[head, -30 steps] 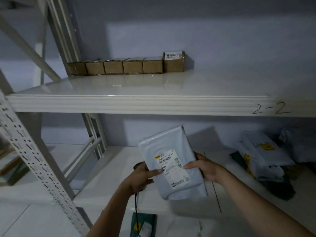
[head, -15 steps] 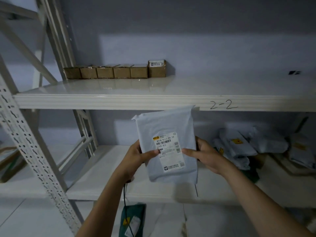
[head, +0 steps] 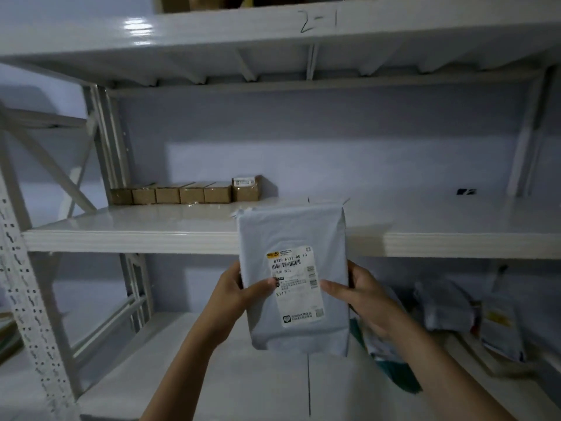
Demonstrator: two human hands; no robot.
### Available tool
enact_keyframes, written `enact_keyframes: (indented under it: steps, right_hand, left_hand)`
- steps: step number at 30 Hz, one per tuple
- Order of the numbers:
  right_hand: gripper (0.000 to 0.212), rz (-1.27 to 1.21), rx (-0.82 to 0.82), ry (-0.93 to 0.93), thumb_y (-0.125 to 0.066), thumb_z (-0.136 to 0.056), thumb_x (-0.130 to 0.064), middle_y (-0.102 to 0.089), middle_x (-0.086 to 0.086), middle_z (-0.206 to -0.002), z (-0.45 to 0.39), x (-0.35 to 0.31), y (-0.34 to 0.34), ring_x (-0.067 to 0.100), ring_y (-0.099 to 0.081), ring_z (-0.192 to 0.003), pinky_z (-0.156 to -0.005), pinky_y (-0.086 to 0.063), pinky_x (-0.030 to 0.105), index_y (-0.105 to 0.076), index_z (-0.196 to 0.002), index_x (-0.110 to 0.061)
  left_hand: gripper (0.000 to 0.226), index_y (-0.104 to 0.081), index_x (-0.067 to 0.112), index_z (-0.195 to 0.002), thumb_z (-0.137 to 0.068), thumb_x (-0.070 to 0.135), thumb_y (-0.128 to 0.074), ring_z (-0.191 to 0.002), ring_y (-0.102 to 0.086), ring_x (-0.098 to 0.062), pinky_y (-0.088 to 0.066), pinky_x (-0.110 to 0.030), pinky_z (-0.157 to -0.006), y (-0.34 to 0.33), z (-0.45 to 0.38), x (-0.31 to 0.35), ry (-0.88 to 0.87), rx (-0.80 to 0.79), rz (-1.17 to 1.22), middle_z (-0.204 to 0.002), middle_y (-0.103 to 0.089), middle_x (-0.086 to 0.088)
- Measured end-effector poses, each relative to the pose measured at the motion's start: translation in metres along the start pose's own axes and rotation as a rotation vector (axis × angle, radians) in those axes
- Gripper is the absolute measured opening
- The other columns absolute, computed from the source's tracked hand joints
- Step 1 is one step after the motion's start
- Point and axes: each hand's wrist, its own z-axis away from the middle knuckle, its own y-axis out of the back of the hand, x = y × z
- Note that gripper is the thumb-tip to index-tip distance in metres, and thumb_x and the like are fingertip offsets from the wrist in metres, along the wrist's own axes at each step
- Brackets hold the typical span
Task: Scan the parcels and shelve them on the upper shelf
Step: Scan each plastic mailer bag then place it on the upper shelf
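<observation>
Matt grey plastic parcel (head: 293,238), paper label (head: 299,287) — glossy shelf (head: 151,218), cardboard boxes (head: 185,194)

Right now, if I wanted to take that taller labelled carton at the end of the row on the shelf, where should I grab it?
Grip the labelled carton by its top and its free right side, coming from the front right. It stands taller than the row of small cartons, whose nearest one presses against its left, while the shelf to its right lies bare.

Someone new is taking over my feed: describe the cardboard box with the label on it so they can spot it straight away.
Find the white shelf level with the top of the grey parcel held in both hands. Along its back left runs a row of brown boxes. The labelled box sits at the row's right end, the only one that is taller and has a white sticker on top.
</observation>
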Motion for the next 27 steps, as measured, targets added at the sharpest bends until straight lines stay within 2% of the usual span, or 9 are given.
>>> enact_keyframes:
  steps: [3, 7, 10, 13, 15, 20, 23, 25, 27]
  right_hand:
    - [0.044, -0.028, 0.024, 0.075, -0.076, -0.079, -0.026, -0.076, -0.003, -0.116, -0.003, -0.027, 0.015, 0.016, -0.073, -0.106, -0.090, -0.059, 0.032, -0.063, -0.121, -0.023]
    - [0.034, -0.047, 0.084, 0.145, -0.072, -0.092, -0.016, -0.076, -0.002, -0.117, -0.018, -0.058, 0.026, 0.019, -0.072, -0.108, -0.094, -0.058, 0.038, -0.063, -0.124, -0.018]
    - [0.033, -0.017, 0.130, 0.191, -0.073, -0.092, -0.019, -0.076, -0.003, -0.116, -0.041, -0.079, 0.030, 0.018, -0.072, -0.108, -0.096, -0.056, 0.041, -0.065, -0.124, -0.017]
    - [0.031, 0.008, 0.191, 0.231, -0.074, -0.091, -0.021, -0.076, -0.001, -0.114, -0.068, -0.094, 0.028, 0.019, -0.073, -0.105, -0.094, -0.057, 0.041, -0.065, -0.120, -0.015]
    - [0.029, 0.017, 0.231, 0.238, -0.072, -0.093, -0.023, -0.076, 0.002, -0.113, -0.087, -0.101, 0.027, 0.018, -0.073, -0.102, -0.090, -0.059, 0.037, -0.065, -0.119, -0.013]
    - [0.030, 0.079, 0.314, 0.196, -0.063, -0.100, -0.031, -0.073, 0.003, -0.112, -0.133, -0.109, 0.023, 0.022, -0.070, -0.103, -0.093, -0.057, 0.042, -0.063, -0.120, -0.010]
    - [0.031, 0.095, 0.368, 0.096, -0.060, -0.101, -0.029, -0.074, 0.012, -0.111, -0.166, -0.103, 0.026, 0.029, -0.071, -0.100, -0.095, -0.057, 0.046, -0.067, -0.116, -0.003]
    - [0.035, 0.098, 0.370, 0.018, -0.062, -0.100, -0.028, -0.073, 0.017, -0.110, -0.186, -0.098, 0.028, 0.031, -0.072, -0.095, -0.090, -0.059, 0.045, -0.067, -0.115, 0.003]
    - [0.036, 0.145, 0.370, -0.045, -0.062, -0.100, -0.027, -0.072, 0.019, -0.108, -0.203, -0.095, 0.031, 0.030, -0.071, -0.086, -0.077, -0.059, 0.037, -0.065, -0.116, 0.006]
  left_hand:
    - [0.041, -0.060, 0.025, -0.121, -0.083, 0.021, -0.076, -0.095, -0.072, -0.014, -0.060, -0.032, -0.075, -0.024, -0.013, 0.031, -0.088, 0.103, -0.023, -0.108, -0.074, 0.007]
    - [0.036, -0.063, 0.023, -0.118, -0.085, 0.024, -0.075, -0.091, -0.073, -0.012, -0.060, -0.029, -0.072, -0.040, -0.037, 0.063, -0.197, 0.205, -0.032, -0.106, -0.074, 0.006]
    - [0.036, -0.064, 0.021, -0.117, -0.084, 0.026, -0.076, -0.091, -0.073, -0.014, -0.060, -0.028, -0.071, -0.040, -0.063, 0.079, -0.256, 0.270, -0.033, -0.104, -0.074, 0.005]
    - [0.049, -0.051, 0.027, -0.122, -0.082, 0.029, -0.078, -0.094, -0.072, -0.016, -0.061, -0.033, -0.074, -0.037, -0.093, 0.086, -0.282, 0.324, -0.010, -0.110, -0.071, 0.002]
    - [0.052, -0.041, 0.030, -0.119, -0.082, 0.032, -0.078, -0.090, -0.072, -0.018, -0.061, -0.032, -0.071, -0.033, -0.112, 0.088, -0.264, 0.357, -0.020, -0.107, -0.070, -0.003]
    - [0.049, -0.036, 0.025, -0.123, -0.089, 0.027, -0.070, -0.091, -0.071, -0.024, -0.063, -0.039, -0.073, -0.013, -0.155, 0.084, -0.152, 0.233, -0.116, -0.112, -0.066, -0.010]
    - [0.049, -0.041, 0.024, -0.130, -0.090, 0.028, -0.069, -0.090, -0.068, -0.016, -0.060, -0.027, -0.067, 0.002, -0.176, 0.078, -0.132, 0.143, -0.264, -0.114, -0.064, -0.003]
    - [0.046, -0.048, 0.025, -0.128, -0.089, 0.037, -0.070, -0.093, -0.066, -0.014, -0.057, -0.025, -0.071, 0.014, -0.193, 0.072, -0.129, 0.101, -0.418, -0.108, -0.062, 0.007]
    - [0.047, -0.055, 0.019, -0.121, -0.085, 0.043, -0.072, -0.097, -0.066, -0.016, -0.059, -0.033, -0.080, 0.026, -0.211, 0.066, -0.096, 0.016, -0.536, -0.106, -0.064, 0.007]
